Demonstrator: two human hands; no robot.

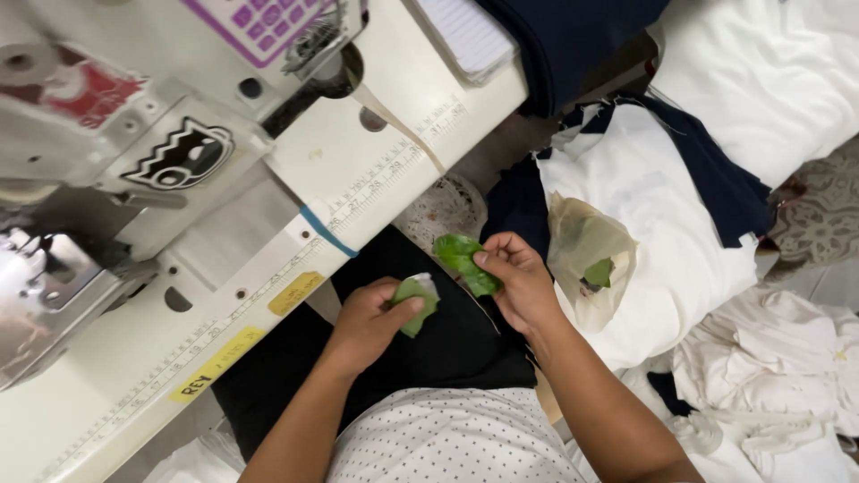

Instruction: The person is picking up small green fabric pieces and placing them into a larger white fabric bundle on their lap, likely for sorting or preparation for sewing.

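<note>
Over your lap, your left hand [371,315] pinches a folded green leaf [417,300] while your right hand [517,277] grips a second, open leaf [463,259] by its edge. Both look light, soft and tearable (best held near the rib). Right of your hands sits a thin bag [591,259]; ahead, the sewing bench [358,161].

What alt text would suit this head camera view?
Seated at a sewing machine table, a person holds a folded green leaf in the left hand and a flat green leaf in the right hand, above a dark lap.
</note>
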